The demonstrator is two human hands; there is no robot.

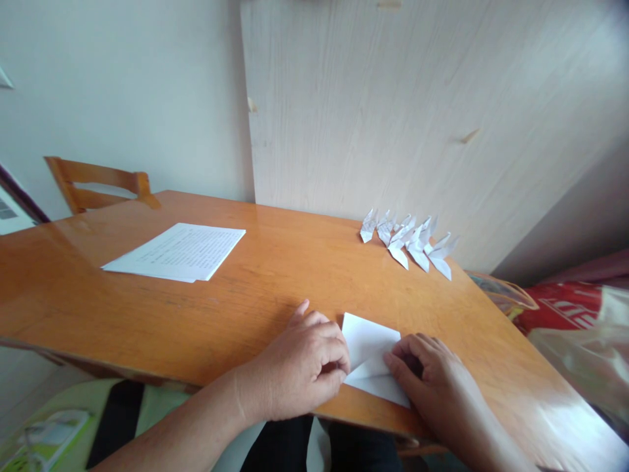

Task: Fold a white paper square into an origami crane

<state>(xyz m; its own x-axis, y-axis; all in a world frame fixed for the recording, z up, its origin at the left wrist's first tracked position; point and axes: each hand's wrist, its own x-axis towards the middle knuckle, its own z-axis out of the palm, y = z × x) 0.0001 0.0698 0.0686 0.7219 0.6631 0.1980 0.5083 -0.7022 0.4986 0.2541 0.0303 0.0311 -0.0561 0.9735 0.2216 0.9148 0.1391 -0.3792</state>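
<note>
A small white sheet of paper (371, 347) with crease lines lies at the table's front edge, between my two hands. My left hand (312, 360) has its curled fingers and thumb closed on the sheet's left edge. At the right edge, my right hand (430, 373) pinches the paper between thumb and fingers. Farther back, several folded white paper figures (417, 242) stand grouped near the wall.
A stack of printed sheets (177, 252) rests on the left part of the wooden table (275, 262). Behind it is a wooden chair (105, 177). Red and pale bags (565, 308) lie beyond the table's right edge.
</note>
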